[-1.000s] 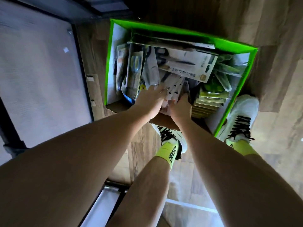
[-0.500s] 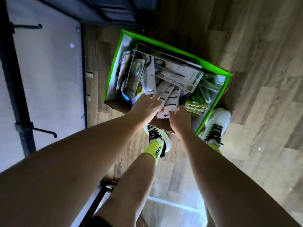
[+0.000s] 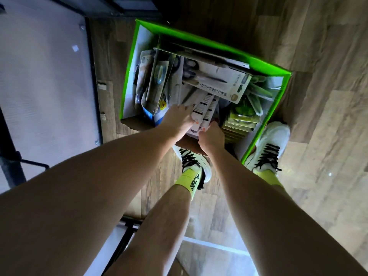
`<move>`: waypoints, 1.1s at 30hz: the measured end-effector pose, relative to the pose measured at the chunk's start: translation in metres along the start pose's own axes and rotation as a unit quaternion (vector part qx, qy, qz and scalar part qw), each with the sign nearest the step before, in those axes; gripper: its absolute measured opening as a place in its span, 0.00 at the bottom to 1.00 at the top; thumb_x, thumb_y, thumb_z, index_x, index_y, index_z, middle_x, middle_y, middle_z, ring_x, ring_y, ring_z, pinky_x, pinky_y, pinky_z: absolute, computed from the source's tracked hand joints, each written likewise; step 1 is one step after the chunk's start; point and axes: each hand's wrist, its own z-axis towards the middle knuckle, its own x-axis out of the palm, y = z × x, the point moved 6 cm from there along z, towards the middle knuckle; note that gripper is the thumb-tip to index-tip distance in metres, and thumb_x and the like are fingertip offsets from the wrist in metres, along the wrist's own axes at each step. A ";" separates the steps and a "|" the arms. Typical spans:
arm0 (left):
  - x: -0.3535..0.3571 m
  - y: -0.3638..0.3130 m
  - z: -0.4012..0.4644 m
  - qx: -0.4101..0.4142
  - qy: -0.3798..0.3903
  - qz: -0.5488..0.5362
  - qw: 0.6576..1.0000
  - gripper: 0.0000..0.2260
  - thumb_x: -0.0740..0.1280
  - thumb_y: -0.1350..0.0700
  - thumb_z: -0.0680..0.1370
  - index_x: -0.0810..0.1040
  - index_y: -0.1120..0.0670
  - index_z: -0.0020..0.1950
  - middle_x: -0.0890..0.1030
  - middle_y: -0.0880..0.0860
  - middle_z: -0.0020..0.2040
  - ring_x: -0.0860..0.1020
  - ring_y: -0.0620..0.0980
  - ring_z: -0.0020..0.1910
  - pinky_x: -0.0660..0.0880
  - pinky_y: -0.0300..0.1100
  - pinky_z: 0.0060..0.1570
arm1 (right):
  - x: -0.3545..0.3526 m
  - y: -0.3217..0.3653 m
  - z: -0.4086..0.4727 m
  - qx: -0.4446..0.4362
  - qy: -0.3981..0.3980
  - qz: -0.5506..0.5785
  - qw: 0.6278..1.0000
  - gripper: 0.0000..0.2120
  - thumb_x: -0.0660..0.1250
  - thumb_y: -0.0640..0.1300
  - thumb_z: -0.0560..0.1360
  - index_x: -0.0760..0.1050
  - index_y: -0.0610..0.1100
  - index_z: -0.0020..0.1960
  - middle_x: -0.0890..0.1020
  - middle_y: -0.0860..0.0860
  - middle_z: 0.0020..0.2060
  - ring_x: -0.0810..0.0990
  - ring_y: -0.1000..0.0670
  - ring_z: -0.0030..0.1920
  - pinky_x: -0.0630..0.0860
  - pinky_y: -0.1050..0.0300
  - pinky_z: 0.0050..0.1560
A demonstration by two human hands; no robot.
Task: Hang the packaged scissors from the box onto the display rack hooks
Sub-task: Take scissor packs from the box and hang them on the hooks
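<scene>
A green-rimmed cardboard box (image 3: 201, 39) stands on the wood floor, full of packaged scissors. A large white pack with black-handled scissors (image 3: 215, 80) lies across the top. Below it sits a small stack of white scissor packs (image 3: 206, 108) with barcodes showing. My left hand (image 3: 178, 121) holds the stack's left edge, fingers over the top. My right hand (image 3: 212, 136) grips the stack's near end. The display rack (image 3: 39, 76) is the pale panel on the left, with a black hook (image 3: 33, 163) sticking out.
Upright packs (image 3: 157, 80) line the box's left side; green scissor packs (image 3: 242, 116) fill its right. My feet in white shoes (image 3: 272, 144) stand at the box's near edge. A black rack post (image 3: 10, 162) is at far left. Wood floor (image 3: 328, 96) spreads to the right.
The view shifted and came closer to the box. Both hands stay on the small white stack, which has lifted slightly from among the other packs.
</scene>
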 end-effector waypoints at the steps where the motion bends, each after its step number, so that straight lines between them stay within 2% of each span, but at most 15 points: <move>1: -0.002 0.002 0.000 0.003 -0.013 -0.003 1.000 0.09 0.77 0.67 0.65 0.81 0.66 0.42 0.80 0.58 0.46 0.80 0.57 0.39 0.78 0.48 0.40 | -0.001 0.001 -0.002 -0.001 0.001 0.002 1.000 0.10 0.60 0.38 0.78 0.69 0.42 0.59 0.80 0.41 0.56 0.79 0.42 0.50 0.71 0.55 0.41; 3: -0.003 0.005 -0.002 0.008 0.005 0.010 1.000 0.08 0.74 0.66 0.70 0.81 0.66 0.47 0.79 0.59 0.49 0.79 0.59 0.45 0.78 0.51 0.47 | -0.004 0.003 -0.007 -0.003 0.007 0.002 1.000 0.10 0.60 0.37 0.78 0.69 0.42 0.59 0.80 0.41 0.56 0.79 0.41 0.52 0.69 0.55 0.41; 5: -0.007 0.006 -0.005 0.022 -0.002 0.015 1.000 0.09 0.69 0.63 0.76 0.80 0.64 0.54 0.76 0.57 0.54 0.78 0.57 0.52 0.77 0.49 0.53 | -0.012 0.008 -0.014 -0.005 0.009 -0.002 1.000 0.11 0.59 0.37 0.79 0.70 0.41 0.61 0.80 0.41 0.57 0.79 0.40 0.54 0.68 0.57 0.42; 8: -0.021 0.006 -0.010 0.031 -0.013 0.007 0.999 0.13 0.69 0.61 0.76 0.78 0.62 0.60 0.74 0.56 0.59 0.76 0.54 0.57 0.75 0.46 0.59 | -0.028 0.014 -0.024 -0.015 0.009 -0.020 1.000 0.14 0.59 0.37 0.79 0.70 0.40 0.64 0.79 0.41 0.59 0.78 0.39 0.57 0.68 0.58 0.44; 10: -0.030 0.010 -0.012 0.021 -0.010 0.009 1.000 0.13 0.67 0.61 0.77 0.76 0.64 0.61 0.73 0.56 0.62 0.74 0.54 0.58 0.72 0.46 0.59 | -0.037 0.018 -0.031 -0.017 0.020 -0.047 0.999 0.15 0.59 0.37 0.79 0.69 0.39 0.65 0.78 0.41 0.60 0.77 0.39 0.59 0.67 0.58 0.46; 12: -0.031 0.013 -0.012 0.009 0.010 -0.001 1.000 0.12 0.64 0.61 0.78 0.75 0.63 0.61 0.71 0.55 0.65 0.73 0.54 0.59 0.70 0.45 0.57 | -0.046 0.021 -0.035 -0.016 0.027 -0.068 0.997 0.14 0.59 0.37 0.78 0.70 0.40 0.63 0.79 0.41 0.59 0.78 0.39 0.58 0.72 0.55 0.49; 15: -0.025 0.015 -0.012 0.020 0.034 0.036 0.999 0.11 0.67 0.58 0.78 0.79 0.57 0.59 0.70 0.51 0.67 0.74 0.53 0.59 0.71 0.46 0.55 | -0.048 0.022 -0.033 -0.013 0.038 -0.071 0.997 0.08 0.59 0.37 0.77 0.71 0.42 0.55 0.80 0.40 0.56 0.80 0.38 0.54 0.78 0.44 0.54; 17: -0.019 0.019 -0.007 0.030 0.048 0.031 0.998 0.09 0.69 0.56 0.77 0.80 0.55 0.55 0.76 0.50 0.60 0.77 0.51 0.51 0.75 0.45 0.49 | -0.043 0.022 -0.025 -0.020 0.036 -0.073 0.996 0.05 0.59 0.37 0.77 0.69 0.45 0.50 0.80 0.41 0.54 0.81 0.38 0.52 0.79 0.41 0.53; 19: -0.015 0.020 -0.005 0.025 0.064 0.015 0.998 0.07 0.70 0.56 0.76 0.80 0.56 0.52 0.80 0.51 0.50 0.80 0.50 0.44 0.79 0.44 0.45 | -0.034 0.018 -0.018 -0.021 0.031 -0.062 0.997 0.07 0.60 0.38 0.76 0.71 0.45 0.53 0.81 0.42 0.54 0.82 0.38 0.49 0.80 0.41 0.50; 20: -0.015 0.019 -0.004 0.029 0.062 0.008 0.998 0.07 0.70 0.57 0.76 0.81 0.57 0.52 0.80 0.52 0.48 0.80 0.50 0.44 0.79 0.44 0.46 | -0.029 0.016 -0.015 -0.018 0.028 -0.052 0.998 0.10 0.60 0.39 0.75 0.71 0.44 0.56 0.81 0.42 0.55 0.83 0.39 0.48 0.80 0.41 0.50; 23: -0.020 0.013 -0.008 0.043 0.034 0.003 0.999 0.08 0.68 0.61 0.77 0.80 0.60 0.55 0.78 0.55 0.56 0.78 0.52 0.53 0.77 0.45 0.55 | -0.024 0.013 -0.023 -0.018 0.010 -0.046 0.999 0.16 0.59 0.39 0.77 0.69 0.41 0.64 0.81 0.42 0.56 0.82 0.39 0.51 0.80 0.45 0.50; 25: -0.034 0.011 -0.017 0.047 0.014 0.010 0.999 0.08 0.67 0.61 0.77 0.80 0.60 0.55 0.76 0.55 0.58 0.75 0.54 0.57 0.74 0.47 0.58 | -0.031 0.015 -0.033 -0.023 -0.012 -0.049 0.998 0.16 0.59 0.37 0.77 0.66 0.40 0.64 0.81 0.42 0.53 0.81 0.39 0.51 0.74 0.52 0.43; 29: -0.070 0.010 -0.039 0.007 0.000 0.000 1.000 0.08 0.68 0.59 0.76 0.81 0.56 0.54 0.73 0.54 0.63 0.70 0.56 0.64 0.71 0.49 0.58 | -0.062 0.030 -0.062 -0.071 -0.055 -0.078 0.993 0.19 0.57 0.32 0.76 0.66 0.46 0.65 0.80 0.44 0.45 0.78 0.42 0.43 0.67 0.57 0.35; 31: -0.093 0.012 -0.055 -0.022 -0.018 -0.004 1.000 0.09 0.69 0.58 0.76 0.81 0.55 0.55 0.71 0.55 0.67 0.69 0.56 0.65 0.70 0.50 0.59 | -0.083 0.046 -0.081 -0.121 -0.062 -0.118 0.984 0.21 0.56 0.33 0.76 0.70 0.46 0.66 0.82 0.42 0.48 0.80 0.41 0.49 0.71 0.55 0.41; 33: -0.120 0.014 -0.070 -0.040 -0.050 -0.007 0.998 0.12 0.69 0.59 0.75 0.79 0.53 0.58 0.69 0.56 0.70 0.71 0.56 0.65 0.71 0.50 0.58 | -0.104 0.061 -0.098 -0.162 -0.055 -0.144 0.975 0.16 0.57 0.35 0.77 0.77 0.42 0.61 0.83 0.41 0.52 0.80 0.41 0.54 0.72 0.54 0.48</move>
